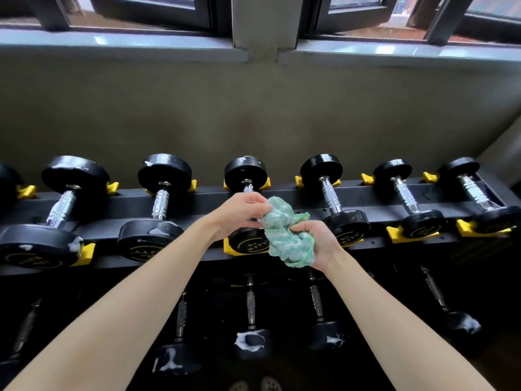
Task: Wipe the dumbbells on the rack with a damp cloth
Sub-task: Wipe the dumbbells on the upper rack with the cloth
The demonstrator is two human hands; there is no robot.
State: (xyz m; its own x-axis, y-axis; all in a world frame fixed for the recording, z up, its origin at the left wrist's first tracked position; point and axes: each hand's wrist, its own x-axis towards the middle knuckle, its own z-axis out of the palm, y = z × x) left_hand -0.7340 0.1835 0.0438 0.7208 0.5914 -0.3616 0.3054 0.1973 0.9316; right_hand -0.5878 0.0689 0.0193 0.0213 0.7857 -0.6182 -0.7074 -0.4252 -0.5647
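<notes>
Seen from the head, both hands hold the cloth (284,232) above the middle of the rack (203,199), near the front edge of its upper tier. The left hand (239,210) pinches the cloth's top fold between thumb and fingertips; the right hand (317,242) is curled round the bunched lower part, gripping it from beneath. The cloth hangs in front of the middle dumbbell (245,172); whether it touches it I cannot tell.

Most of the wiping looks undone: white foam (74,244) clings to the heads toward the rack's left end, to the middle dumbbell's far head, and to several lower-tier dumbbells (249,341). The three toward the right end look clean and glossy, though whether wiped or never soaped is unclear.

The cloth is green and white, nubby like terry, limp, with a frayed hem; the dumbbell heads are round, black and rubbery with yellow print; the handles are ringed chrome; yellow wedge-shaped cradles (394,234) sit on dark metal beams.
</notes>
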